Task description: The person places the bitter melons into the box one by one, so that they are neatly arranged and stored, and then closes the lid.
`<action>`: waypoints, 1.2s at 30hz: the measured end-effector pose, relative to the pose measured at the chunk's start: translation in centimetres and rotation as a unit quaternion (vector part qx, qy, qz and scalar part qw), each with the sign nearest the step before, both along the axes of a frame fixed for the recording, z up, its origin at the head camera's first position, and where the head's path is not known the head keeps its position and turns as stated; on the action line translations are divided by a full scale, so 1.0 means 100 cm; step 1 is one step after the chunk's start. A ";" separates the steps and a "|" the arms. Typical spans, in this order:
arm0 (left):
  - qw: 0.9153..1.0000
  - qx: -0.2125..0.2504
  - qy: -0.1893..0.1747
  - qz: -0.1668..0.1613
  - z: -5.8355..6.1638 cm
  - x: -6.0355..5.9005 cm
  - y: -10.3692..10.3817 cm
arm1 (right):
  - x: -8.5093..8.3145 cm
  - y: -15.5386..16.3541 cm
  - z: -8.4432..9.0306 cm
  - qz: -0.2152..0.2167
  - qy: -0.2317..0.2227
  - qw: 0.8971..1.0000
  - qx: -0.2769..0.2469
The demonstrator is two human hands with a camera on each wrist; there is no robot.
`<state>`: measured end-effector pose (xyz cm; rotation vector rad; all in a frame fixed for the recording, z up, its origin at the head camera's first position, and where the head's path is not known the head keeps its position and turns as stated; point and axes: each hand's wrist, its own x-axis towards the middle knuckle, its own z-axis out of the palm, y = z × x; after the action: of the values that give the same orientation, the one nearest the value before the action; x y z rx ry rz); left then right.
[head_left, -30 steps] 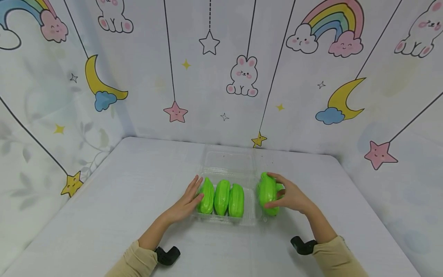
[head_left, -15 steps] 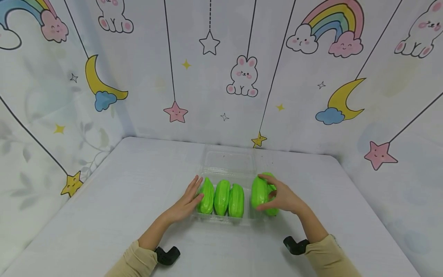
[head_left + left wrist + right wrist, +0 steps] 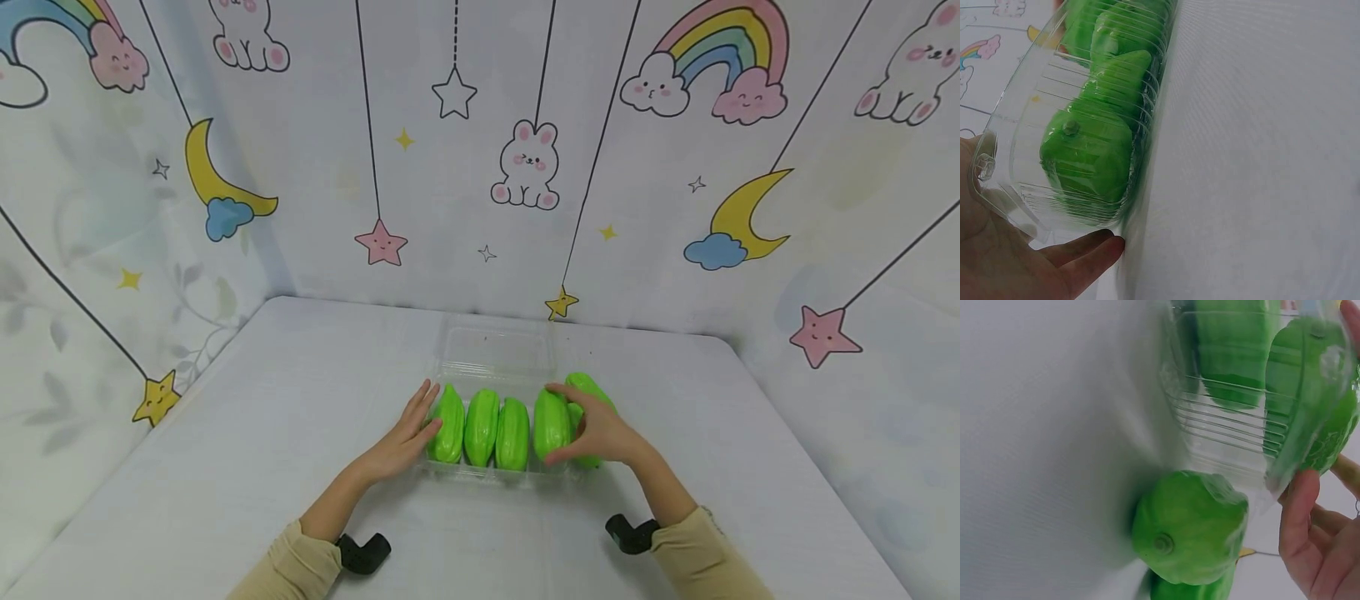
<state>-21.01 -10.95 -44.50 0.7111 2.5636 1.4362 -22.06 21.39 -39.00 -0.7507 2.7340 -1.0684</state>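
My right hand [image 3: 602, 429] grips an elongated, ridged green fruit [image 3: 552, 425] between thumb and fingers, at the right end of a clear plastic clamshell box [image 3: 480, 472]. In the right wrist view this held fruit [image 3: 1319, 400] shows through the box wall, tilted at the rim. Three similar green fruits [image 3: 482, 427] lie side by side inside the box. My left hand [image 3: 401, 442], fingers extended, rests against the box's left end. The left wrist view shows its fingers [image 3: 1088, 259] beside the lower corner of the box wall [image 3: 1035, 194].
The box's lid [image 3: 495, 346] lies folded back, away from me. To the right of the box, partly behind my right hand, are more green fruits [image 3: 585, 385]. A white cloth covers the table [image 3: 337, 350]; a patterned curtain [image 3: 315, 167] hangs behind it.
The right hand has carried its green fruit leftward, from beside the box to over its right end, uncovering more of the fruit outside. The left hand has stayed in place.
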 end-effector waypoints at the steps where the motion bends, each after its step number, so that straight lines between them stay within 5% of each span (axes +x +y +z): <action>1: 1.000 0.000 0.000 0.000 0.000 0.000 0.000 | 0.000 -0.001 -0.001 -0.001 0.014 1.000 0.012; 5: 1.000 0.001 0.000 0.001 0.000 0.000 0.000 | 0.002 -0.005 -0.002 -0.009 0.046 0.998 0.046; 20: 1.000 0.003 0.002 -0.001 -0.002 -0.001 0.000 | 0.005 -0.008 -0.002 -0.022 0.031 0.997 0.063; 36: 1.000 0.002 0.002 -0.002 -0.001 0.000 0.000 | 0.004 -0.002 0.006 -0.045 0.025 0.998 0.026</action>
<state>-21.04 -10.96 -44.61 0.7186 2.5611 1.4419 -21.71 21.21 -38.42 -0.6628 2.8510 -1.0029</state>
